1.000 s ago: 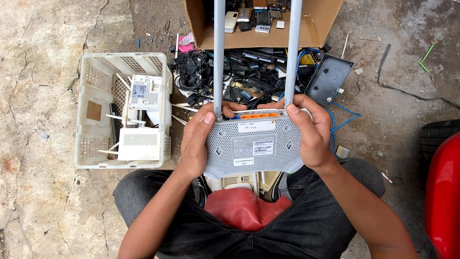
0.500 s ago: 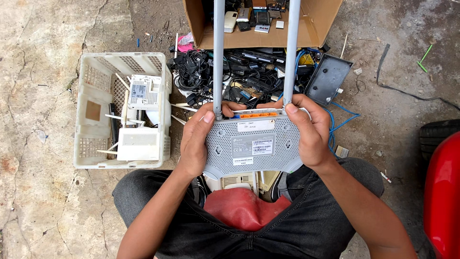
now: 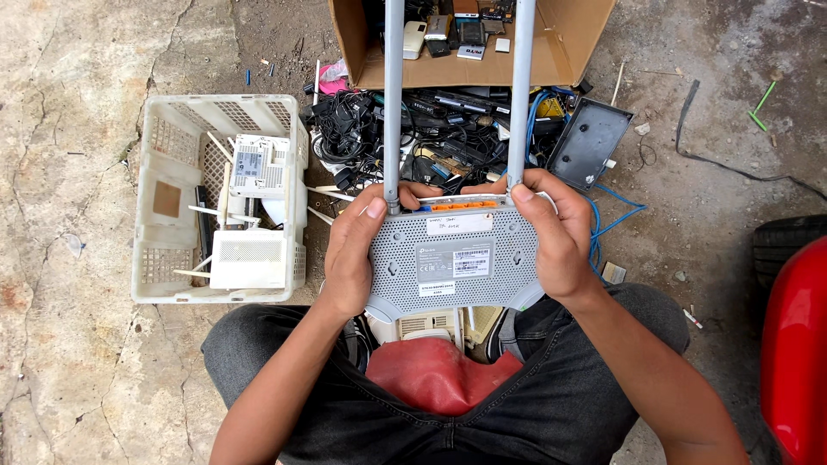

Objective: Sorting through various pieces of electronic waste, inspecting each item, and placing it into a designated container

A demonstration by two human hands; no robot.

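On cracked concrete, mid-frame, a light, rigid router [image 3: 455, 258] is gripped at both edges by curled left hand [image 3: 349, 250] and right hand [image 3: 560, 237].

the floor [image 3: 77, 77] is rough, cracked concrete, pale and stained at the left of the frame, turning to darker packed dirt [image 3: 706, 52] toward the upper right. even daylight falls on it, with no hard shadows. small scraps lie scattered over the dirt, among them a green stick [image 3: 761, 105] at the upper right edge and a dark cable [image 3: 732, 164] trailing across the right side. a red rounded body [image 3: 797, 353] over a black tyre [image 3: 788, 241] fills the right edge.
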